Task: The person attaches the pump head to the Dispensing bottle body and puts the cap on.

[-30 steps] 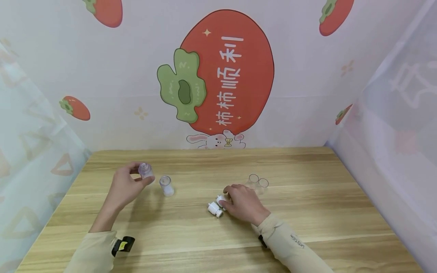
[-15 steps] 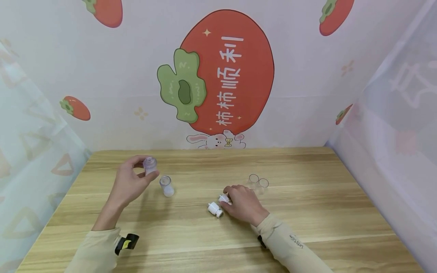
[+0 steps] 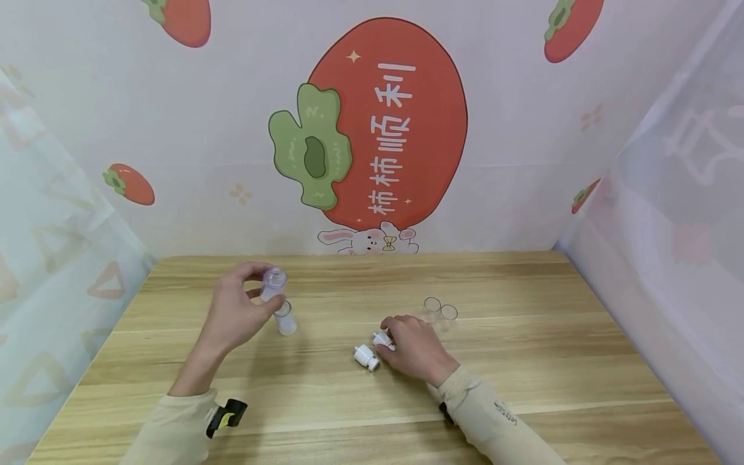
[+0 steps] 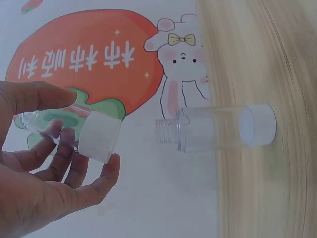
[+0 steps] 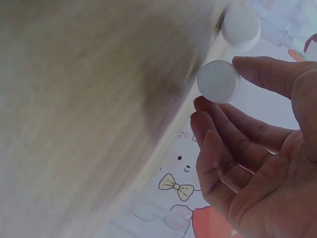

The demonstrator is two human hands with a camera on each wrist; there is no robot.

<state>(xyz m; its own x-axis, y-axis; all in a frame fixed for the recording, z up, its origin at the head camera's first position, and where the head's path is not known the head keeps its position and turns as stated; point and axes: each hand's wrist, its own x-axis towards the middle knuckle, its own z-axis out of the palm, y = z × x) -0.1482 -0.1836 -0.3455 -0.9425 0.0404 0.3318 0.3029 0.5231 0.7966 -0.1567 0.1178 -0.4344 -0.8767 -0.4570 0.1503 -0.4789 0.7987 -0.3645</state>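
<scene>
My left hand (image 3: 241,316) pinches a clear bottle (image 3: 272,284) with a threaded neck between thumb and fingers, raised above the table. Its white base (image 4: 100,136) shows in the left wrist view. Just beyond it, a second clear bottle (image 4: 198,130) stands upright on the table, uncapped. In the head view the held bottle partly overlaps this standing bottle (image 3: 285,323). My right hand (image 3: 415,349) is low over the table, thumb and fingertips on either side of a white pump top (image 5: 219,82). Beside it lies another white pump top (image 3: 366,357).
Two clear caps (image 3: 440,310) stand side by side beyond my right hand. The wood-grain table (image 3: 523,361) meets a printed white backdrop (image 3: 511,213) at the rear, and similar sheets rise on the left and right.
My left hand has carried its bottle to the right, close to the standing bottle. The pump top at my right hand shifted slightly away from the other one early on, then stayed put.
</scene>
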